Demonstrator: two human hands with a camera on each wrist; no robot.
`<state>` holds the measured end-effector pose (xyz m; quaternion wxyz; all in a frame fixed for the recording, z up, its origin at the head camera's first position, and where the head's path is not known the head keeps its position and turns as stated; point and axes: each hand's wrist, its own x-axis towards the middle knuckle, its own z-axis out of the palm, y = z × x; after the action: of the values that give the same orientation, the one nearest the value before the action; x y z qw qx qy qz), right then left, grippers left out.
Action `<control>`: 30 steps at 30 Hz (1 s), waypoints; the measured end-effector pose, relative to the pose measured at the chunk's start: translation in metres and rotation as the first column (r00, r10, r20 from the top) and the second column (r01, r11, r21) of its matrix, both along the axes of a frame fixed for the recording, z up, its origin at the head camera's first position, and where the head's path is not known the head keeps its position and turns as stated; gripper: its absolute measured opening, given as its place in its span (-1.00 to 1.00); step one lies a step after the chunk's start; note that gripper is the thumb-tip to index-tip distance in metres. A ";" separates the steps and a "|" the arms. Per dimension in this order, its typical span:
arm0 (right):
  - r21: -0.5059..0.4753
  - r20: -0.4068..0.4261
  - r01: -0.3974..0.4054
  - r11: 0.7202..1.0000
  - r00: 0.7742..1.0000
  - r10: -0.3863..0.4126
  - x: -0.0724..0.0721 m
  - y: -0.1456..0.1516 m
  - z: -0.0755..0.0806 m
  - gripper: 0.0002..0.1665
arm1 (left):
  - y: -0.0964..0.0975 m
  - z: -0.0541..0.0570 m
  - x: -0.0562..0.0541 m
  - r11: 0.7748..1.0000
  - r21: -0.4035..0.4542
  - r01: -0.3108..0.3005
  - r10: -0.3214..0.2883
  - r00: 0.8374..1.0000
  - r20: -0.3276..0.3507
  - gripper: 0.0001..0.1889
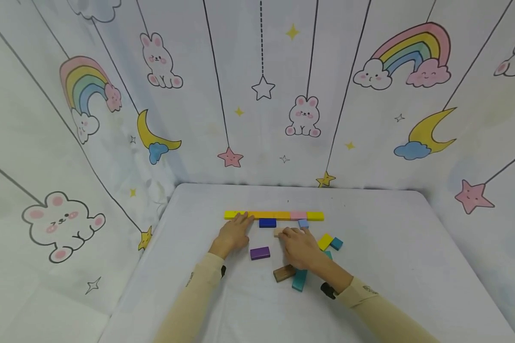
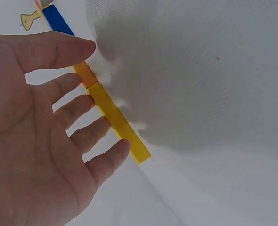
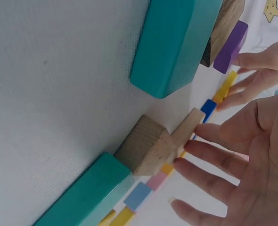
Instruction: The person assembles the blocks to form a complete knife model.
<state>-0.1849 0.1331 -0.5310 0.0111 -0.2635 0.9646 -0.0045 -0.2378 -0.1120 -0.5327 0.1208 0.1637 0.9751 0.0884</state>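
A straight row of blocks runs across the table: a yellow block (image 2: pixel 113 115) at the left end, orange blocks (image 1: pixel 274 215), a pink block (image 1: pixel 298 215) and a yellow block (image 1: pixel 315 216) at the right end. My left hand (image 1: pixel 233 233) has its spread fingers against the near side of the row's left part. Before the row lie a dark blue block (image 1: pixel 267 223) and a light blue block (image 1: pixel 303 223). My right hand (image 1: pixel 300 247) has its fingertips at a pale wooden block (image 3: pixel 186 127), fingers loosely extended. Another wooden block (image 3: pixel 143 146) is hidden under this hand in the head view.
Nearer me lie a purple block (image 1: pixel 260 253), a brown block (image 1: pixel 284 273) and a teal block (image 1: pixel 299 280). Right of my right hand are a loose yellow block (image 1: pixel 325 241) and a blue-green block (image 1: pixel 336 243). A patterned cloth wall (image 1: pixel 262 128) rises behind the table.
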 end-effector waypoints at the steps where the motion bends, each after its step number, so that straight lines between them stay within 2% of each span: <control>1: 0.000 -0.003 0.002 1.000 1.000 -0.002 0.000 0.001 0.000 -0.53 | 0.000 0.000 0.000 1.000 0.002 0.001 -0.001 1.000 0.001 -0.24; 12: -0.038 -0.001 0.018 0.999 1.000 -0.018 0.000 0.002 0.003 -0.54 | 0.000 0.000 0.001 1.000 -0.003 0.004 -0.004 1.000 0.001 -0.25; 17: -0.027 -0.006 0.035 0.999 0.999 -0.035 -0.003 0.002 0.002 -0.49 | 0.000 -0.002 0.000 1.000 -0.007 0.005 -0.005 1.000 -0.004 -0.26; 23: -0.025 0.033 0.051 0.998 0.998 -0.050 -0.005 0.003 0.004 -0.45 | 0.000 -0.001 0.000 1.000 -0.007 0.001 -0.001 1.000 -0.001 -0.25; 30: -0.020 0.039 0.064 0.998 0.997 -0.063 -0.012 0.004 0.001 -0.47 | 0.000 0.001 0.001 1.000 0.002 -0.006 0.006 1.000 -0.003 -0.25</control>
<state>-0.1965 0.1370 -0.5299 0.0265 -0.2328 0.9719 -0.0202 -0.2364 -0.1115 -0.5319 0.1187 0.1611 0.9757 0.0895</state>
